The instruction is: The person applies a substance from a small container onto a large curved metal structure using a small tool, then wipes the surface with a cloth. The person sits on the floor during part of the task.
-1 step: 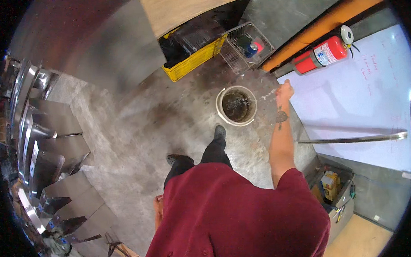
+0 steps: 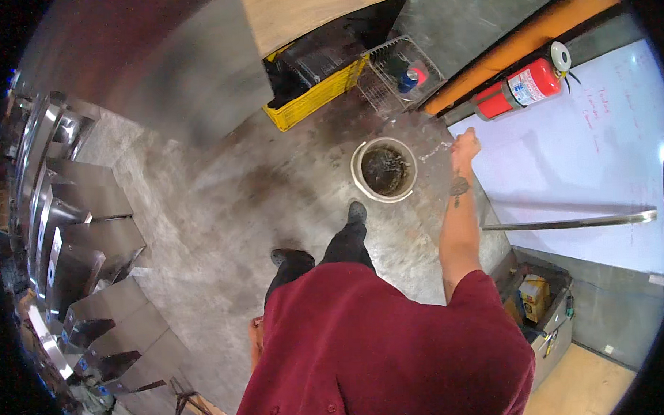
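My right arm stretches out to the far right. Its hand [image 2: 464,149] is closed in front of the whiteboard, and what it holds, if anything, is hidden. A thin whitish streak, perhaps water, shows between this hand and a round off-white bucket [image 2: 357,170] on the floor. Dark, rippled liquid [image 2: 384,170] fills part of the bucket. Down by my left side, my left hand [image 2: 256,331] shows only in part past the maroon shirt, its fingers mostly hidden.
A yellow crate [image 2: 317,93] and a wire basket [image 2: 378,91] holding a blue can stand beyond the bucket. On the right are a red fire extinguisher [image 2: 536,82], a whiteboard [image 2: 564,163] and a metal bar [image 2: 566,223]. Bent sheet-metal pieces [image 2: 103,252] line the left.
My right hand has shifted slightly to the right and the ripples in the bucket look different. The view has moved a little; my left hand stays low at my side.
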Demonstrator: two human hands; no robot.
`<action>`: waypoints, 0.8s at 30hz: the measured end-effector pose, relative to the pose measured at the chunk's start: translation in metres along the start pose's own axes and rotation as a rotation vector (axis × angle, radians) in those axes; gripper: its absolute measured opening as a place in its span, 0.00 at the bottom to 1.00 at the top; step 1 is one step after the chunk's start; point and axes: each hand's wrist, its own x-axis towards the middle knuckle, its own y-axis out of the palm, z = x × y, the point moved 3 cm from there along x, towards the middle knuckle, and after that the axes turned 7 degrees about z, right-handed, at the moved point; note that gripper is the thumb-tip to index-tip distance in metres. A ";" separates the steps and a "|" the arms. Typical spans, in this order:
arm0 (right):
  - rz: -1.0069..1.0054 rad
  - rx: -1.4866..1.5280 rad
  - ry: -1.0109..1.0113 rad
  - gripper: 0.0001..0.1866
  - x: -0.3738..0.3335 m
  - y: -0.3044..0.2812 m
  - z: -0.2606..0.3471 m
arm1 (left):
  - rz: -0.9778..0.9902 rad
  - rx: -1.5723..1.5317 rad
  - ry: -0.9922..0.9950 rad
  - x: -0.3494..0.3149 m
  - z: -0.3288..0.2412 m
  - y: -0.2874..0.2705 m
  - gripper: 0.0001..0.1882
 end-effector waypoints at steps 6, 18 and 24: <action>0.020 -0.219 -0.154 0.30 -0.055 0.036 0.062 | 0.028 -0.398 -0.214 0.040 0.041 -0.092 0.14; 0.106 0.217 -0.260 0.04 -0.033 0.047 0.082 | 0.016 -0.434 0.003 0.149 -0.064 -0.202 0.16; 0.066 0.135 -0.201 0.10 -0.012 0.045 0.114 | 0.065 -0.531 -0.102 0.176 -0.051 -0.183 0.13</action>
